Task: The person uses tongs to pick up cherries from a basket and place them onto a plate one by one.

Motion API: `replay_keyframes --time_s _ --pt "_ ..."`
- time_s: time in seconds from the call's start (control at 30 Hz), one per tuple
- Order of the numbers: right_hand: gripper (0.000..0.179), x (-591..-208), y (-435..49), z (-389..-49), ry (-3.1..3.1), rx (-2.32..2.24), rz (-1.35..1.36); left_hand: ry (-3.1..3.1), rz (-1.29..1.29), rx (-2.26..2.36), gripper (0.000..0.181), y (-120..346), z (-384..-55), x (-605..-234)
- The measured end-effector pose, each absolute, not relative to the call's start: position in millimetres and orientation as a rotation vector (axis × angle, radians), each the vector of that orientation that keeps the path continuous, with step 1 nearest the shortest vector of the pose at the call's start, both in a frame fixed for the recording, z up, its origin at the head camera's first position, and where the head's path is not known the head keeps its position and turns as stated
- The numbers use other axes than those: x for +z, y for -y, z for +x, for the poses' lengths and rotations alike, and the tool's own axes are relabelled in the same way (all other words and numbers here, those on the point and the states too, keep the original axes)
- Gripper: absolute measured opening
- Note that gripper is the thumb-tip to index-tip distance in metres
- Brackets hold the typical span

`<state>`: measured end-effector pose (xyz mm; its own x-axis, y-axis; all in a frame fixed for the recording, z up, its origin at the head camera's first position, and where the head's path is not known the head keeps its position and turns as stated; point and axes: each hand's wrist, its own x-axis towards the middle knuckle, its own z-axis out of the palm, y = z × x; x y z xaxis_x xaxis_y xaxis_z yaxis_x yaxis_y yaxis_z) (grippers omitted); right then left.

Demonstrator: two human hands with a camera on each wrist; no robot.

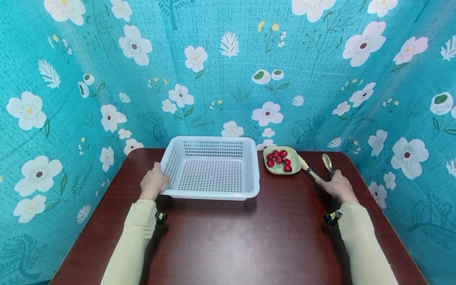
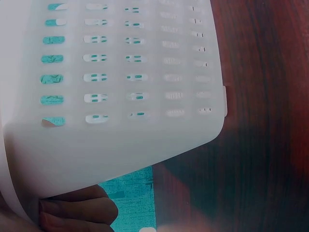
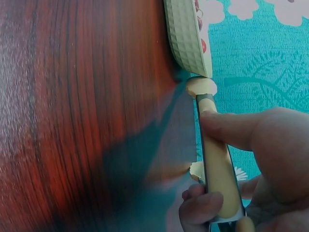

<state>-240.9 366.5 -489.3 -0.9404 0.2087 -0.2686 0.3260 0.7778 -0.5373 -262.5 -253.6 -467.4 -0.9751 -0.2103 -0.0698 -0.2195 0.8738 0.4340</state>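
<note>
A white perforated plastic basket (image 1: 210, 194) stands at the back left of the table. My left hand (image 1: 154, 182) grips its left rim, and in the left wrist view the curled fingers (image 2: 79, 211) show beneath the rim. In my right hand (image 1: 338, 187) is a pair of tongs (image 3: 219, 169), the thumb pressing along one arm and fingers wrapped around the handle. Its two tips are spread apart, one beside a pale green dish (image 1: 273, 170). Several red cherries (image 1: 278, 159) lie in that dish, to the right of the basket.
The dark reddish-brown wooden table (image 1: 242, 241) extends in front of the basket and dish. A turquoise flowered cloth (image 1: 221, 79) hangs behind the table and along both sides, close to its edges.
</note>
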Motion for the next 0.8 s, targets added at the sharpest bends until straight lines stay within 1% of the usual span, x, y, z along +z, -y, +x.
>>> replay_keyframes --time_s 0.2,0.3,0.43,0.5,0.8 --pt "0.083 -489 -353 -242 -2.73 -0.948 0.383 -3.015 -0.357 0.717 0.046 254 -262 -466" --pt "0.088 -488 -347 -244 -2.75 -0.856 0.341 -3.013 -0.361 0.714 0.045 254 -262 -466" --pt "0.101 -486 -340 -246 -2.795 -0.72 0.296 -3.011 -0.364 0.707 0.045 253 -262 -467" --pt "0.104 -486 -338 -246 -2.795 -0.706 0.3 -3.011 -0.361 0.704 0.046 253 -261 -468" --pt "0.1 -491 -335 -248 -2.819 -0.685 0.38 -3.029 -0.343 0.71 0.047 253 -262 -469"
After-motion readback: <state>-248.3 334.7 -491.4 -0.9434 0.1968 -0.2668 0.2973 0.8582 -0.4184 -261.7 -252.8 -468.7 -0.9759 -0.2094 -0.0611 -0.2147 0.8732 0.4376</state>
